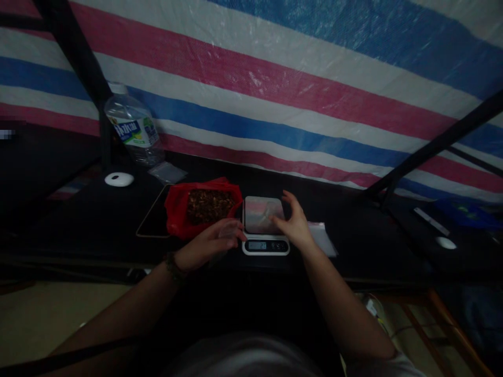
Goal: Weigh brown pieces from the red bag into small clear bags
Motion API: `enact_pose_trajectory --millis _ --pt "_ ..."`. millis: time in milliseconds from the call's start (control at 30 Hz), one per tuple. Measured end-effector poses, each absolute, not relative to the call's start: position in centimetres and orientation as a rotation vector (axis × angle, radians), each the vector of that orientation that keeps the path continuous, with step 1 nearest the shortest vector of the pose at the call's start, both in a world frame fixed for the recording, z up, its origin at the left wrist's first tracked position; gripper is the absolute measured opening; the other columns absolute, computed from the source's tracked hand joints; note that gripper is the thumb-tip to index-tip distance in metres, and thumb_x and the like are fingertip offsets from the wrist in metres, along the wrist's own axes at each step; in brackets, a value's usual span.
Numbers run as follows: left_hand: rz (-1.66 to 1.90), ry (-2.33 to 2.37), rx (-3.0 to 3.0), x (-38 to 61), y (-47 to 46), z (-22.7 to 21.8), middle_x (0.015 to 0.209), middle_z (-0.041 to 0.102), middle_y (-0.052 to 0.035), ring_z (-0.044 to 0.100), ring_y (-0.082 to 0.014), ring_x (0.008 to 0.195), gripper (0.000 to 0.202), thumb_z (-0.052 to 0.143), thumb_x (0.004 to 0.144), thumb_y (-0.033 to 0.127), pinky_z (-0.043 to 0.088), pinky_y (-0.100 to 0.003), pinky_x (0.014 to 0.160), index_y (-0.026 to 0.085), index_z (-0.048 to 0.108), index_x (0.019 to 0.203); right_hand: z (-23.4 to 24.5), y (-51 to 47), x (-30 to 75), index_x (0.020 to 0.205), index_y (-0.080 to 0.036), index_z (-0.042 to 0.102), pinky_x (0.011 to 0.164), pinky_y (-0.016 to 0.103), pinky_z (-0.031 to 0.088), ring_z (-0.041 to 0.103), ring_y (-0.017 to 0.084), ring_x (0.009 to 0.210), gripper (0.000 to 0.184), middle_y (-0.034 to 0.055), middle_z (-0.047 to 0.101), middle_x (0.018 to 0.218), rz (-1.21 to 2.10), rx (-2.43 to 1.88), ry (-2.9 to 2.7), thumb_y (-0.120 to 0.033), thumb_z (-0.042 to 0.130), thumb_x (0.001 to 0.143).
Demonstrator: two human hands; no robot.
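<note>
A white digital scale (265,250) with a metal weighing plate (254,222) stands in front of me, its display lit. On the plate lies a small, clear item, too dim to make out, perhaps a little plastic bag. My right hand (295,226) is over the plate's right side, thumb and fingers apart, the thumb close to that item. At the scale's left edge, my left hand (210,245) has a small clear plastic bag (228,228) in its fingers. Just behind that hand sits an opened red plastic bag (178,207) filled with small brown dried pieces (210,205).
Several clear zip bags (323,238) lie right of the scale. Another clear bag (168,172) is near a large plastic bottle (135,128) and a white oval object (119,179). A dark flat device (153,217) lies partly beneath the red bag. Black frame bars (436,141) flank the table.
</note>
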State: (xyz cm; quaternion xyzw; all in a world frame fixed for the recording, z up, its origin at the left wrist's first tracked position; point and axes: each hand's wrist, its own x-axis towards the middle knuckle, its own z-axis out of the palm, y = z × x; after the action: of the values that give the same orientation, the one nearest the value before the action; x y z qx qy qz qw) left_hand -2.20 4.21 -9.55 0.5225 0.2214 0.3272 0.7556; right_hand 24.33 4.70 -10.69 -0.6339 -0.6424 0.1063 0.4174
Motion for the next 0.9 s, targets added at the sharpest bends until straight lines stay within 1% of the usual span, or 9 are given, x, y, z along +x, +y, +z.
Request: enact_pose_trajectory --millis 133,200,300,367,533,633,767,833,900 --pt "0.677 0.403 1.267 -1.9 3.8 -9.3 0.101 0.061 -0.0066 0.054 -0.0171 0.088 0.039 0.073 0.074 0.033 0.04 -0.031 0.078 0.018 0.052 0.104 -8.3 3.3 24.1 0.133 -0.025 0.045 0.106 0.048 0.035 0.048 0.024 0.122 0.058 0.0084 0.053 0.13 0.219 -1.404 -1.553 -0.03 0.063 0.078" --pt "0.632 0.403 1.341 -1.8 3.4 -9.0 0.1 0.059 -0.0055 0.052 -0.0156 0.084 0.04 0.072 0.074 0.035 0.04 -0.029 0.074 0.018 0.051 0.103 -6.9 2.4 23.5 0.128 -0.026 0.05 0.104 0.045 0.039 0.049 0.023 0.12 0.047 0.0076 0.054 0.128 0.252 -1.33 -1.543 -0.028 0.059 0.082" --pt "0.549 0.435 1.495 -1.7 2.8 -8.3 0.093 0.056 -0.0032 0.05 -0.0145 0.079 0.036 0.07 0.076 0.036 0.039 -0.026 0.068 0.018 0.053 0.102 -5.3 1.0 22.3 0.109 -0.025 0.063 0.091 0.039 0.048 0.057 0.02 0.105 0.026 0.0067 0.06 0.113 0.338 -1.273 -1.574 -0.025 0.054 0.085" --pt "0.562 0.468 1.577 -1.8 2.4 -7.9 0.093 0.057 -0.0033 0.051 -0.0153 0.081 0.035 0.07 0.076 0.033 0.04 -0.027 0.071 0.018 0.054 0.103 -4.7 0.1 21.7 0.098 -0.025 0.067 0.082 0.035 0.05 0.061 0.019 0.093 0.018 0.0055 0.063 0.099 0.416 -1.256 -1.604 -0.024 0.052 0.087" --pt "0.863 0.535 1.428 -2.1 2.8 -7.6 0.097 0.061 -0.0068 0.056 -0.0192 0.09 0.04 0.07 0.075 0.034 0.043 -0.033 0.083 0.019 0.052 0.107 -4.1 0.6 20.5 0.096 -0.023 0.069 0.074 0.031 0.052 0.064 0.017 0.084 0.017 0.0048 0.069 0.092 0.562 -1.231 -1.609 -0.028 0.058 0.085" --pt "1.121 0.584 1.325 -2.4 3.3 -8.0 0.088 0.061 -0.0046 0.058 -0.0179 0.081 0.038 0.07 0.074 0.037 0.045 -0.032 0.077 0.02 0.052 0.103 -3.5 3.4 18.6 0.097 -0.021 0.07 0.077 0.03 0.051 0.065 0.017 0.088 0.018 0.0048 0.07 0.096 0.546 -1.214 -1.81 -0.025 0.056 0.085" --pt "1.468 0.613 1.347 -3.1 3.3 -8.1 0.08 0.058 0.0005 0.056 -0.017 0.075 0.038 0.064 0.077 0.039 0.046 -0.031 0.073 0.023 0.046 0.107 -3.1 8.2 13.8 0.1 -0.017 0.069 0.088 0.031 0.046 0.062 0.017 0.097 0.027 0.0061 0.069 0.102 0.438 -1.109 -2.368 -0.009 0.047 0.086" --pt "1.508 0.8 1.524 -3.6 3.0 -7.4 0.085 0.059 -0.0007 0.058 -0.0189 0.08 0.038 0.062 0.078 0.037 0.046 -0.033 0.078 0.023 0.045 0.11 -3.7 10.2 11.4 0.103 -0.017 0.067 0.084 0.031 0.047 0.062 0.019 0.095 0.024 0.0079 0.068 0.104 0.433 -1.058 -2.673 -0.013 0.049 0.087" --pt "1.411 1.123 1.767 -4.2 2.8 -6.1 0.091 0.061 -0.0038 0.059 -0.0217 0.086 0.037 0.061 0.079 0.035 0.045 -0.034 0.082 0.021 0.047 0.109 -4.8 11.7 9.6 0.112 -0.019 0.063 0.081 0.035 0.048 0.062 0.024 0.095 0.027 0.0107 0.065 0.11 0.359 -1.125 -2.81 -0.025 0.052 0.088"
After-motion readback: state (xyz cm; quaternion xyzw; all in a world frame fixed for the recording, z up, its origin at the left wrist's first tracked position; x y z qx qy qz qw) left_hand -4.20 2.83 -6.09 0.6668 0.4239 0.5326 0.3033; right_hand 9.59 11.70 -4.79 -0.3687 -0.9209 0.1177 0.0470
